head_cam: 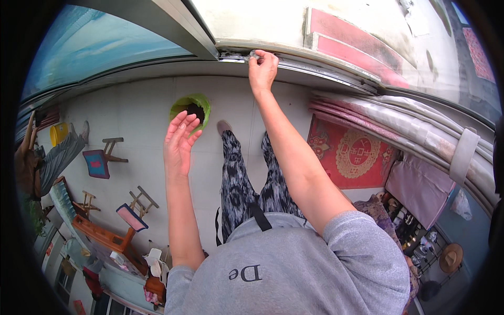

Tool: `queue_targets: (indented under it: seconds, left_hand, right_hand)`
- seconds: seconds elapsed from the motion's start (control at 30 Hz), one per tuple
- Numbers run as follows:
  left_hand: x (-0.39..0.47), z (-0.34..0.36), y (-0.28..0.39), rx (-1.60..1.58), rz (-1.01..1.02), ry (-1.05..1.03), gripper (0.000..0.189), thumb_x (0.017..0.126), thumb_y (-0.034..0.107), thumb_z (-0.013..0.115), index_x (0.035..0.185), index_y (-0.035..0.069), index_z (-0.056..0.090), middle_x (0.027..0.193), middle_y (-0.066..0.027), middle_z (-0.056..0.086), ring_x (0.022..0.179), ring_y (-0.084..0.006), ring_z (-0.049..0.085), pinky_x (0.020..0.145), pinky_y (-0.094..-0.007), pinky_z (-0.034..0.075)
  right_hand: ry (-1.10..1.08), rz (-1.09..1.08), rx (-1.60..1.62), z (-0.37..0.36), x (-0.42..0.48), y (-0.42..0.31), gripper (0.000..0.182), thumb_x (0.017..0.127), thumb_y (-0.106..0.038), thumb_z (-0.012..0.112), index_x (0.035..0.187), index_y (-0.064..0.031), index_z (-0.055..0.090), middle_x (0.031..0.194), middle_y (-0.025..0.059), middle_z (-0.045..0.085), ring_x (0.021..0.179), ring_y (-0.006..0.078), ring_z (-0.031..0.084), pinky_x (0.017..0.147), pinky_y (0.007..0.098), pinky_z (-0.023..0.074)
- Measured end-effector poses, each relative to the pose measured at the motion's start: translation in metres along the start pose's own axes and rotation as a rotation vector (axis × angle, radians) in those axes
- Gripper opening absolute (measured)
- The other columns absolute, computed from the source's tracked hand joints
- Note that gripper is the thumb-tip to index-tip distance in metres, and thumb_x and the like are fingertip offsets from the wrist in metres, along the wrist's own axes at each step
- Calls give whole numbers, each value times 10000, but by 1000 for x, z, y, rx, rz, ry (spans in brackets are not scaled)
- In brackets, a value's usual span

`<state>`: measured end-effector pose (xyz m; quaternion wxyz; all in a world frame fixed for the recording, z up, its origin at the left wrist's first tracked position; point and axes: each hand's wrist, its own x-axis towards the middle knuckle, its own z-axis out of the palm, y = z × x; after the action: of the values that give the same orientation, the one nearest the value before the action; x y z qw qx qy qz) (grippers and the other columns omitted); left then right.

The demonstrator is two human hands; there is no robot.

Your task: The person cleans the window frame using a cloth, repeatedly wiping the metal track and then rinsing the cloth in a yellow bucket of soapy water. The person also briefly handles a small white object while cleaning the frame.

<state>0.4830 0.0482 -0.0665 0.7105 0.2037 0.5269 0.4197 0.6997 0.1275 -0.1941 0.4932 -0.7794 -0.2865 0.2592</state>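
My right hand [263, 69] reaches up to the sliding window's metal track [311, 73]. Its fingers pinch a crumpled, greyish wad [252, 56], perhaps cloth or paper, which touches the track beside the window frame's upright [197, 35]. My left hand [180, 141] is raised with nothing in it, palm turned partly up and fingers loosely apart. Past its fingertips, lower down on the floor, a light-green bag or bag-lined bin [203, 104] holds dark material.
Bundled curtains [413, 130] hang at the right above a red patterned mat [346, 157]. Small stools [96, 163] and a wooden bench [103, 234] stand at the left. Another person [59, 157] is at the far left near a yellow bucket [58, 134]. Shoes fill a rack [405, 228] at the right.
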Motion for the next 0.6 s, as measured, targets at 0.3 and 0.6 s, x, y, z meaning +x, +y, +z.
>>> queue_targets:
  seconds: [0.3, 0.6]
  left_hand:
    - [-6, -16, -6, 27, -33, 44, 306, 856, 96, 483, 1151, 17, 461, 1078, -112, 538, 1013, -189, 519, 810, -308, 462]
    - [3, -5, -20, 6, -85, -3, 293, 856, 126, 498, 1132, 30, 477, 1060, -103, 549, 1000, -183, 525, 800, -310, 465]
  right_hand:
    - [-451, -611, -592, 45, -7, 19, 340, 731, -16, 479, 1064, -67, 523, 1202, 83, 451, 1018, 261, 498, 833, 354, 452]
    - [-537, -654, -739, -33, 24, 33, 389, 714, -13, 494, 1098, -72, 530, 1142, 32, 506, 1029, 236, 498, 827, 348, 457]
